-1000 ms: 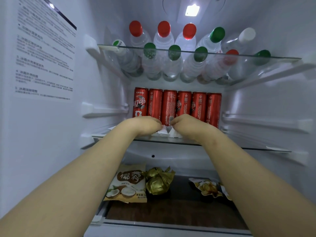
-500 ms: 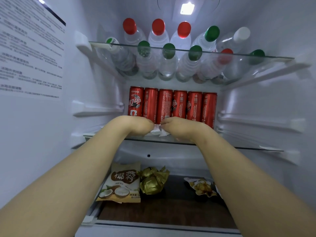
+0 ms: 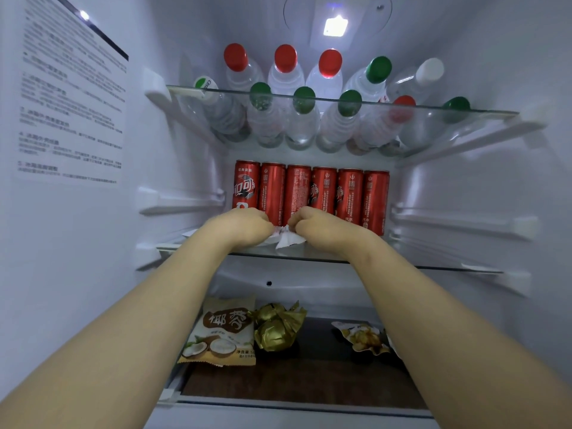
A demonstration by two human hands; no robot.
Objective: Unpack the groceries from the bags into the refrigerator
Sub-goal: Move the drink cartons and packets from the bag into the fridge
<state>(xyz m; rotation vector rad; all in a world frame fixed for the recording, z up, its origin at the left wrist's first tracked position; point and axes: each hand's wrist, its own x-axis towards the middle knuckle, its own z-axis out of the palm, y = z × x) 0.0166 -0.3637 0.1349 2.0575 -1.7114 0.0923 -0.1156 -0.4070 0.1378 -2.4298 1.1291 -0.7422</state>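
Both arms reach into the open refrigerator. My left hand point(image 3: 244, 226) and my right hand point(image 3: 322, 229) rest side by side on the middle glass shelf point(image 3: 433, 267), fingers curled onto a white crinkled packet point(image 3: 289, 240) that lies on the glass; most of it is hidden under the hands. Just behind the hands stands a row of several red cola cans point(image 3: 349, 196). On the top glass shelf point(image 3: 483, 112) stand several clear water bottles point(image 3: 301, 125) with red, green and white caps.
The bottom compartment holds a coconut snack bag point(image 3: 223, 332) at the left, a gold foil bundle point(image 3: 277, 329) beside it and a small chip packet point(image 3: 365, 339) at the right on a dark floor point(image 3: 294, 382). A printed label point(image 3: 71, 97) covers the left wall.
The hands stay together on the white packet. The view has drifted slightly; more of the packet's white edge shows below the right hand.
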